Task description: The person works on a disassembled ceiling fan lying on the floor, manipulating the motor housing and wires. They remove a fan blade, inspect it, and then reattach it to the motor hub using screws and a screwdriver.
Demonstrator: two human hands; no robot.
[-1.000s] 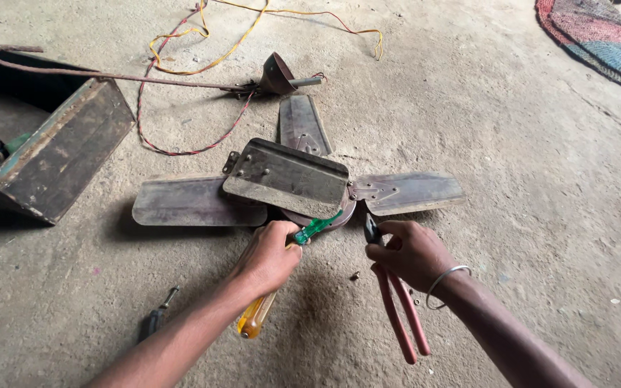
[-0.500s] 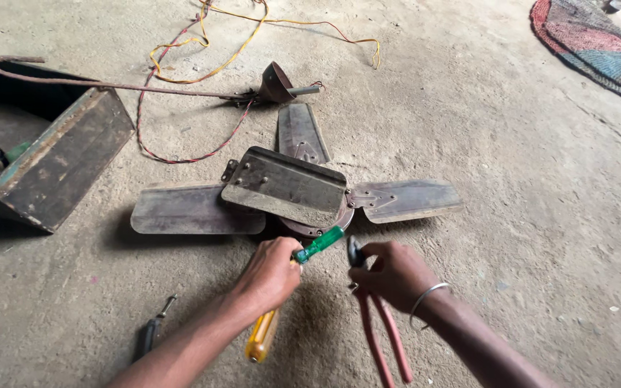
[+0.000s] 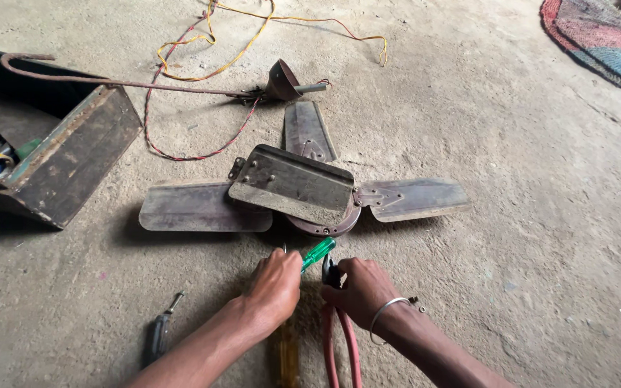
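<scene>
Both hands have drawn back from the fan motor (image 3: 323,215), left hand (image 3: 276,282) closed on a green-handled screwdriver (image 3: 318,253) slanting up-right toward it, right hand (image 3: 361,289) just beside, gripping red-handled pliers (image 3: 339,345) running back from it

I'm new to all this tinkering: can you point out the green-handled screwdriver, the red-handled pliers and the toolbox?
green-handled screwdriver (image 3: 319,253): head view, on its green handle.
red-handled pliers (image 3: 353,352): head view, on one red handle.
toolbox (image 3: 80,154): head view, on its side wall.

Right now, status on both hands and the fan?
Left hand grips green-handled screwdriver. Right hand holds red-handled pliers. Ceiling fan flat on concrete floor, untouched. Spare screwdriver lies left.
</scene>
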